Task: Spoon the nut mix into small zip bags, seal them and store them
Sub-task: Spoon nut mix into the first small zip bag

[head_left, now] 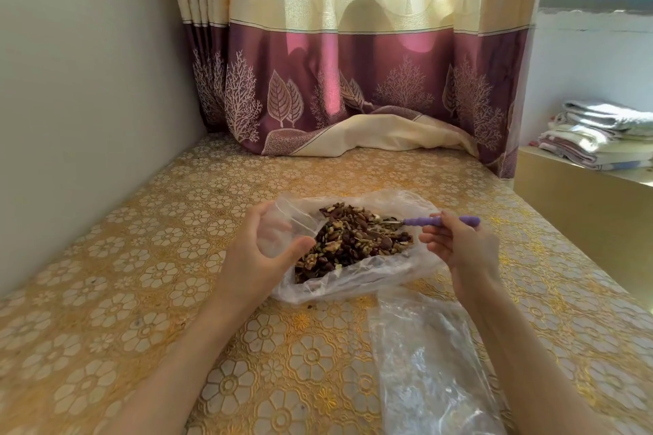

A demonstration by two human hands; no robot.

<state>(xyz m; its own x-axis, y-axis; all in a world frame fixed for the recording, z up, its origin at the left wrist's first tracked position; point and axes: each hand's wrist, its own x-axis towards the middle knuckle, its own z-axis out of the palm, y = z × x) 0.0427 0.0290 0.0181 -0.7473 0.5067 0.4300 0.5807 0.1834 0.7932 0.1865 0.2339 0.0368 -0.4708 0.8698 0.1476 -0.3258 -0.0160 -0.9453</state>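
Note:
A heap of brown nut mix [353, 240] lies on an opened clear plastic bag [399, 270] in the middle of the table. My left hand [263, 247] holds a small clear zip bag [282, 222] at the heap's left edge, fingers and thumb curled round it. My right hand [459, 244] pinches the purple handle of a spoon [420, 221]. Its metal bowl lies in the right side of the nut mix.
A pile of empty clear zip bags [427, 357] lies on the gold flower-patterned tablecloth [141, 275] near my right forearm. A purple and cream curtain [353, 88] hangs at the back. A wall runs along the left. Folded cloths [600, 134] sit on a ledge at right.

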